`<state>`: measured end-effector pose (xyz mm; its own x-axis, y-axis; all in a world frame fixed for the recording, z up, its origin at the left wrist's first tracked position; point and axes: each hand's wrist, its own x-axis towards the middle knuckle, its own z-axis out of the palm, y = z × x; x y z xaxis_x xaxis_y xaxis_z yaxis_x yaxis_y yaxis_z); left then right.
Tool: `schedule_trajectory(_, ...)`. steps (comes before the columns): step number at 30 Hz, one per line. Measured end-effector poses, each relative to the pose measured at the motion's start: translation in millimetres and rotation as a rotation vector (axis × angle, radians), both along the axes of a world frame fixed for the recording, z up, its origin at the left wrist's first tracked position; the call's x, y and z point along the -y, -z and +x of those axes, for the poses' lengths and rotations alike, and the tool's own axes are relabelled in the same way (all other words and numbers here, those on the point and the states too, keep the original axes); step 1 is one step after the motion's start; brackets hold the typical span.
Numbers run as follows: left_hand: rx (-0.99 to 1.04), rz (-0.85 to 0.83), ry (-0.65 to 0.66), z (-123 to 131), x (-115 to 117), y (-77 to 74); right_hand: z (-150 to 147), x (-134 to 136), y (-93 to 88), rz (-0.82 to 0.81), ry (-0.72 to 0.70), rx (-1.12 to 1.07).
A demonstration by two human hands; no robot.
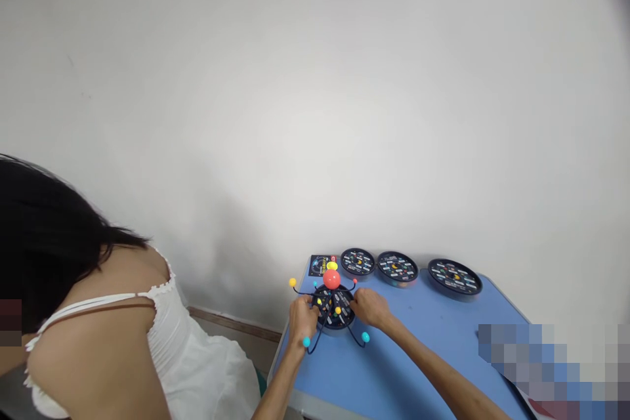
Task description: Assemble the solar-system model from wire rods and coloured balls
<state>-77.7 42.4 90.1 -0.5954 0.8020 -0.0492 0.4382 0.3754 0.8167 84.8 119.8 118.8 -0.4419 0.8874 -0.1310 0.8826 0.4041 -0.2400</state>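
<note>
A solar system model stands near the table's back left, with a large red ball on top and smaller yellow, orange, red and blue balls on curved black arms. Beneath the balls is its round black base, printed with small labels and coloured dots. My left hand is closed at the left side of the base. On the opposite side, my right hand is also closed, its fingers curled at the rim. The fingertips of both hands are partly hidden, so the exact contact is hard to see.
Along the back of the blue table lie three round black printed discs and a dark printed card. A white wall rises behind. A person in a white top leans at the left. A blurred patch covers the lower right.
</note>
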Motion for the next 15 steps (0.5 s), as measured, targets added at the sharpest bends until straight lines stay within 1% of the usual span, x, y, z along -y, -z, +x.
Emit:
schedule_trajectory(3, -0.016, -0.107, 0.071, 0, 0, -2.7, -1, -2, 2.2, -0.016, -0.003, -0.017)
schedule_trajectory(6, -0.02, -0.143, 0.092, 0, 1, -4.8, -1, -4, 4.1, -0.041, 0.003, -0.043)
schedule_trajectory(9, -0.023, -0.121, 0.092, 2, 1, -5.5, 2, -8, 6.2, -0.072, 0.011, -0.082)
schedule_trajectory(15, 0.008, 0.0, 0.061, 2, 3, -5.2, 14, -25, 15.5, -0.136, 0.053, -0.221)
